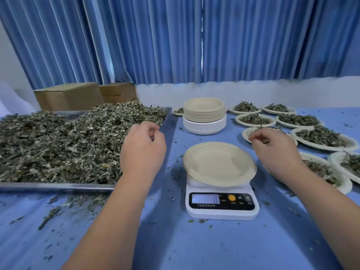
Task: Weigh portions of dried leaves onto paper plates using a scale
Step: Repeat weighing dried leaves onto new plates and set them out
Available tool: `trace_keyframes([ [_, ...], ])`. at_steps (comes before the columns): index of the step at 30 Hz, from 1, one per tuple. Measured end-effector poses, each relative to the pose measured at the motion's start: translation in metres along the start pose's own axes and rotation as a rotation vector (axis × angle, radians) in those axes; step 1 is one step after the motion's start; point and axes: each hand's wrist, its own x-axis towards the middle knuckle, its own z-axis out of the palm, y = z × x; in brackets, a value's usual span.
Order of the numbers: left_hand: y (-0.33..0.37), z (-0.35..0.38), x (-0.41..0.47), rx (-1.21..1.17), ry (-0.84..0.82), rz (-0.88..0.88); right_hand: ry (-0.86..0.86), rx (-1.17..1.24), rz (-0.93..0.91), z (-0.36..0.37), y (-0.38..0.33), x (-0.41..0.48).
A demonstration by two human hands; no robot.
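Fresh portion starting: empty paper plate [219, 164] sits on scale [222, 209] mid-worktop, display at zero. Heap of dried leaves [58, 143] fills tray [58, 185] at the left edge. Over the tray's right rim, left hand [143, 149] has its fingers curled, grip unclear. By the filled plates [323, 147], right hand [276, 151] seems to pinch a few dried leaves. Next move likely needs a handful carried to the plate, eyes on the readout.
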Motion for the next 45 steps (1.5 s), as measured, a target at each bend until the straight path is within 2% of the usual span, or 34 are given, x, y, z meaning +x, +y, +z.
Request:
trace_keyframes([
  [2, -0.013, -0.012, 0.009, 0.274, -0.083, -0.046, -0.004, -0.015, -0.01, 0.001, -0.001, 0.0],
  [4, -0.031, -0.017, 0.015, 0.604, -0.303, -0.136, -0.016, -0.02, -0.021, 0.003, -0.002, 0.0],
  [5, -0.039, -0.019, 0.016, 0.662, -0.415, -0.191, -0.021, -0.011, -0.026, 0.004, -0.002, 0.001],
  [7, -0.051, -0.021, 0.019, 0.601, -0.591, -0.243, -0.032, 0.008, -0.031, 0.004, -0.003, 0.001],
  [9, -0.055, -0.024, 0.023, 0.43, -0.654, -0.281, -0.04, 0.013, -0.037, 0.005, -0.002, 0.001],
  [12, -0.056, -0.032, 0.037, 0.137, -0.502, -0.346, -0.032, 0.036, -0.034, 0.004, -0.001, 0.001],
  [13, -0.056, -0.033, 0.041, 0.12, -0.449, -0.319, -0.023, 0.044, -0.032, 0.004, 0.0, 0.001],
  [15, -0.056, -0.029, 0.044, 0.237, -0.441, -0.195, -0.01, 0.044, -0.034, 0.004, 0.0, 0.001],
  [17, -0.054, -0.019, 0.039, 0.325, -0.567, -0.115, -0.016, 0.044, -0.044, 0.005, 0.0, 0.0],
  [19, -0.056, -0.011, 0.034, 0.319, -0.744, -0.12, -0.026, 0.038, -0.056, 0.006, 0.0, 0.0],
  [21, -0.059, -0.007, 0.034, 0.361, -0.834, -0.105, -0.03, 0.036, -0.066, 0.005, 0.0, 0.0],
  [27, -0.058, -0.015, 0.043, 0.562, -0.789, 0.101, -0.035, 0.037, -0.072, 0.005, -0.001, 0.0],
  [32, -0.062, -0.03, 0.028, 0.49, -1.069, -0.049, -0.044, 0.052, -0.063, 0.005, -0.002, -0.001],
  [35, -0.066, -0.043, 0.014, 0.478, -1.048, 0.007, -0.053, 0.074, -0.062, 0.004, -0.002, -0.002],
  [41, -0.071, -0.064, -0.005, 0.471, -0.787, 0.236, -0.053, 0.085, -0.062, 0.004, -0.001, -0.002],
  [45, -0.073, -0.061, -0.004, 0.4, -0.758, 0.201, -0.055, 0.069, -0.066, 0.004, -0.002, -0.002],
])
